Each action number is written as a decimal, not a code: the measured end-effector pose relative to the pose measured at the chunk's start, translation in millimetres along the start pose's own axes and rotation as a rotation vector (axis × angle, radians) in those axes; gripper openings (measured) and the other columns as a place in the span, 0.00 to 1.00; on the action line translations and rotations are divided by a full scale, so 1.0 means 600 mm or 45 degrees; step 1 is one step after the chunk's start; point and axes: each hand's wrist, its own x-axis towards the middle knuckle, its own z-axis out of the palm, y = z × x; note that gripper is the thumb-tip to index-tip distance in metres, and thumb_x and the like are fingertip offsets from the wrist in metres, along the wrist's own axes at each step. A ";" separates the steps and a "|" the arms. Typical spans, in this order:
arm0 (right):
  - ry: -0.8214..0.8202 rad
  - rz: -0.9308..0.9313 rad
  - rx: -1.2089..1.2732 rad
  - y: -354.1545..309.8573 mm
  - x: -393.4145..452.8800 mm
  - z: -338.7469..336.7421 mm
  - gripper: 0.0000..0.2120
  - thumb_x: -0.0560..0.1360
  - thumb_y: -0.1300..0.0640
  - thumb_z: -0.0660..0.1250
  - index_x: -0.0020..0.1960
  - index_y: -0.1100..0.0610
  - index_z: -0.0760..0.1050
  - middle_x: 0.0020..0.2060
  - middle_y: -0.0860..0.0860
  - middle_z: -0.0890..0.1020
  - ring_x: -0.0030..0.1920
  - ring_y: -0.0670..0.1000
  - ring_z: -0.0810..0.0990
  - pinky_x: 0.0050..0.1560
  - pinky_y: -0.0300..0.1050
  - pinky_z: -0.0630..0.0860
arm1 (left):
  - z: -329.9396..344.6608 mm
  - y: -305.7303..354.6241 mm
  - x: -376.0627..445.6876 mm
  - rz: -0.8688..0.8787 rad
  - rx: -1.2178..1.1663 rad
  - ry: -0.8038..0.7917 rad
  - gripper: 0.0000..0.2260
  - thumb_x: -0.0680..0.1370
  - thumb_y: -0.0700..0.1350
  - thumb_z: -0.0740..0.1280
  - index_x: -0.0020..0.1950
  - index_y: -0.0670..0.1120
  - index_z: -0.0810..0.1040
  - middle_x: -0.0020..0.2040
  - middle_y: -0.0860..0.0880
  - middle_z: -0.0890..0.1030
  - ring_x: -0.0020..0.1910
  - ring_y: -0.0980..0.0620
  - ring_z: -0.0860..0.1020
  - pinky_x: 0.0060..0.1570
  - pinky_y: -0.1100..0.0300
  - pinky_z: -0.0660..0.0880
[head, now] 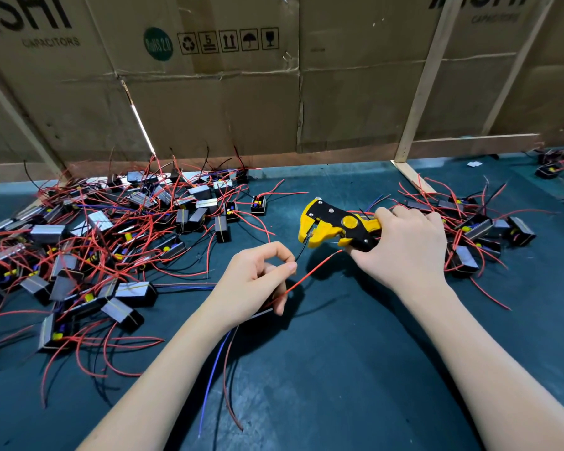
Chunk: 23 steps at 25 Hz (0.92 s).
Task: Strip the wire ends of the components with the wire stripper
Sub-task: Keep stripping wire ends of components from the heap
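the left hand (258, 281) pinches a black wire (302, 250), its end fed into the yellow wire stripper (337, 227) clenched in the right hand (407, 245) above the counter (339, 369). stripping seems underway; next likely squeeze the handles, then present the red wire (313, 271).

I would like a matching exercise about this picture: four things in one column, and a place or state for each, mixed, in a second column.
Things:
1. wire stripper
2. black wire
3. big pile of components
4. cardboard wall

Places or states:
A. stands behind the table, at the back
B. held in the right hand
C. lies on the left part of the table
D. pinched by the left hand, its end at the stripper's head

Pairs: 1-B, 2-D, 3-C, 4-A
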 end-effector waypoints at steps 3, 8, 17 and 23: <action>-0.012 0.001 0.009 -0.003 0.000 -0.004 0.26 0.65 0.33 0.64 0.39 0.57 0.76 0.36 0.55 0.79 0.41 0.59 0.78 0.46 0.51 0.64 | 0.000 -0.001 0.000 -0.002 0.000 -0.003 0.09 0.81 0.43 0.63 0.42 0.51 0.74 0.23 0.46 0.78 0.24 0.50 0.67 0.29 0.64 0.65; -0.083 -0.011 0.003 -0.002 0.001 -0.009 0.24 0.65 0.31 0.63 0.36 0.53 0.76 0.32 0.53 0.79 0.39 0.58 0.79 0.44 0.49 0.64 | -0.001 -0.004 0.001 0.004 -0.008 -0.004 0.10 0.81 0.42 0.63 0.41 0.51 0.74 0.22 0.47 0.76 0.25 0.48 0.69 0.28 0.65 0.65; 0.114 0.059 0.136 -0.011 0.000 -0.004 0.24 0.65 0.35 0.69 0.38 0.57 0.77 0.34 0.55 0.79 0.39 0.60 0.79 0.39 0.48 0.65 | -0.006 -0.009 0.003 0.056 -0.039 0.007 0.08 0.80 0.46 0.63 0.42 0.51 0.74 0.23 0.45 0.77 0.22 0.51 0.65 0.27 0.63 0.64; 0.069 0.124 0.060 0.024 0.002 0.010 0.27 0.65 0.33 0.67 0.43 0.59 0.76 0.38 0.55 0.79 0.43 0.61 0.78 0.45 0.52 0.65 | -0.010 -0.019 0.006 0.141 -0.076 0.122 0.16 0.83 0.38 0.59 0.64 0.58 0.74 0.25 0.48 0.73 0.26 0.48 0.72 0.33 0.59 0.74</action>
